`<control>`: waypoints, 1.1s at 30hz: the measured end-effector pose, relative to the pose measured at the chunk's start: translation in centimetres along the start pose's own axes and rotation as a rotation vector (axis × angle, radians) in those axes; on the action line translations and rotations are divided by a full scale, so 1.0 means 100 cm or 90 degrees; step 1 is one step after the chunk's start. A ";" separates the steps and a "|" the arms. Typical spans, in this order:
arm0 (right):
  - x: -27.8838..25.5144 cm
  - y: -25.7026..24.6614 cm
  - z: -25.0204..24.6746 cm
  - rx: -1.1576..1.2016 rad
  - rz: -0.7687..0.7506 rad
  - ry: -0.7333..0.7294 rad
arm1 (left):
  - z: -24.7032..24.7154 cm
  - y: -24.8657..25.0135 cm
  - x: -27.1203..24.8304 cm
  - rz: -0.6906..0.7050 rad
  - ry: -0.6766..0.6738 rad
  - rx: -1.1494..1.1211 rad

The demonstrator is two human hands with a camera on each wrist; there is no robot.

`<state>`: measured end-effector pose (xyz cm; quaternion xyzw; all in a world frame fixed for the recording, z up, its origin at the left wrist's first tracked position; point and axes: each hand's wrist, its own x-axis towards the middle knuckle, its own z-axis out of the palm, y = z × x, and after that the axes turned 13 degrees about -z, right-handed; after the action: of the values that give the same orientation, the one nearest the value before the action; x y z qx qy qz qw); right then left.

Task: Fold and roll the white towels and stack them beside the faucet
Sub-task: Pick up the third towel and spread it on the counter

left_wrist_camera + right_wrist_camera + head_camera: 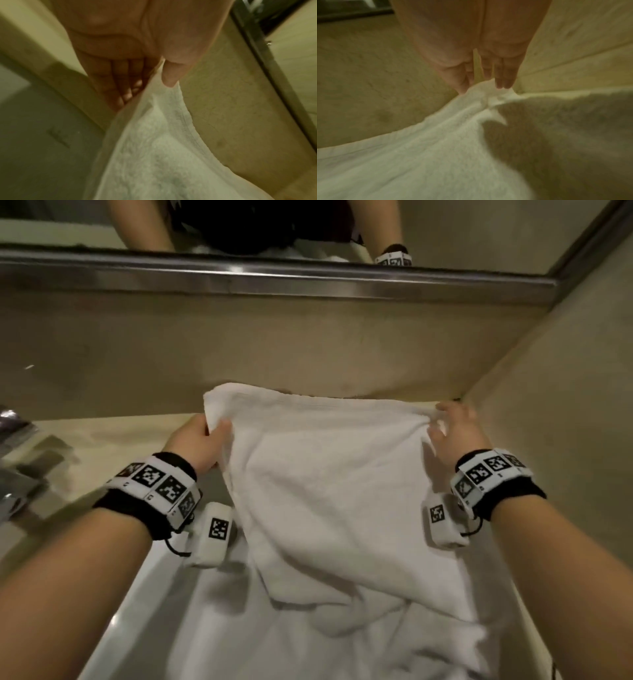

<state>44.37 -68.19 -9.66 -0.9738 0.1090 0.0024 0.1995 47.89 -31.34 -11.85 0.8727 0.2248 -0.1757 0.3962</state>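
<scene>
A white towel (325,474) is stretched out in front of me, its far edge lifted near the beige back wall. My left hand (202,436) pinches its far left corner between thumb and fingers. In the left wrist view the thumb lies on top of the towel (154,155) and the fingers (123,83) below it. My right hand (452,426) grips the far right corner, bunching the cloth. The right wrist view shows its fingertips (503,81) on the gathered corner of the towel (436,148). More crumpled white towel (342,638) lies beneath, closer to me.
A beige counter (113,440) runs to the left, with metal faucet parts (20,484) at the left edge. A white basin rim (144,594) slopes under my left forearm. A mirror with a steel ledge (274,278) spans the back; a side wall (565,405) closes the right.
</scene>
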 end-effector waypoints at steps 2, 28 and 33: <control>-0.020 -0.007 -0.014 0.004 -0.021 0.009 | -0.010 -0.002 -0.016 0.024 0.032 0.040; -0.363 -0.091 0.055 -0.211 -0.367 -0.283 | 0.034 -0.210 -0.319 0.250 -0.112 0.495; -0.365 -0.074 0.027 -0.136 -0.349 -0.285 | 0.044 -0.220 -0.332 0.355 -0.121 0.551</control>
<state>10.44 -52.78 -7.55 -0.9576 -0.2031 0.1730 0.1090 7.82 -30.28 -11.95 0.9635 -0.1464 -0.2185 0.0493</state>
